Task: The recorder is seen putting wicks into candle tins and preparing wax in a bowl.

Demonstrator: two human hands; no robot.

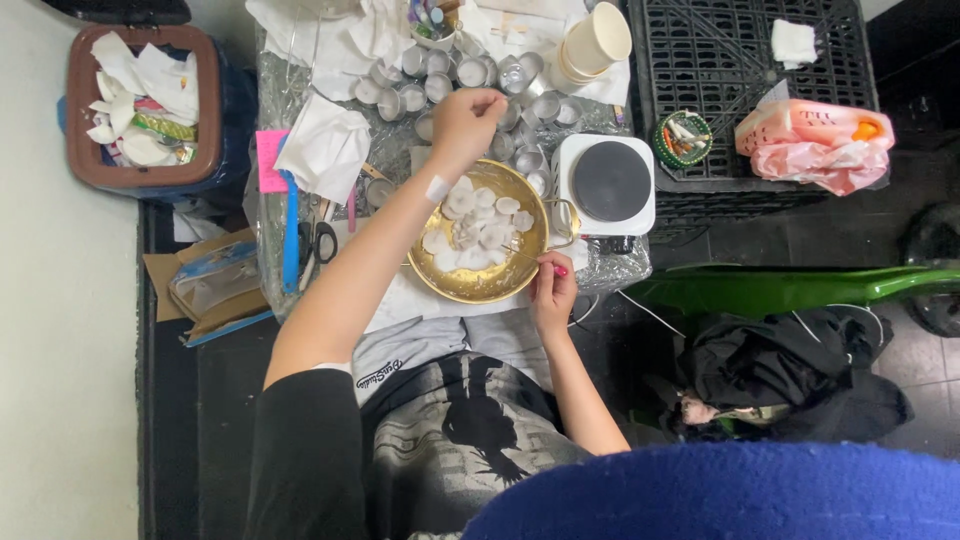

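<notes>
Steadying the work from the lower centre of the frame, the right hand (553,290) pinches a thin stick-like tool at the near rim of the gold bowl (462,287), its fingers closed narrowly on that tool; what exactly the tool is I cannot tell. The bowl sits mid-frame on the foil-covered table and holds a heap of white wax discs (478,225), flat, round and pale, piled loosely and touching one another. Beyond the bowl, the left hand (465,122) reaches toward the upper centre with fingertips pressed together, apparently holding something small, though it is too small to make out. It hovers just over the cluster of small metal cups (470,72), which stand upright and close-packed. By my judgement the step in hand is moving pieces between bowl and cups, and the next move calls for a careful, centred placement into 1 cup. Right of the bowl stands a white hot plate (608,182).
</notes>
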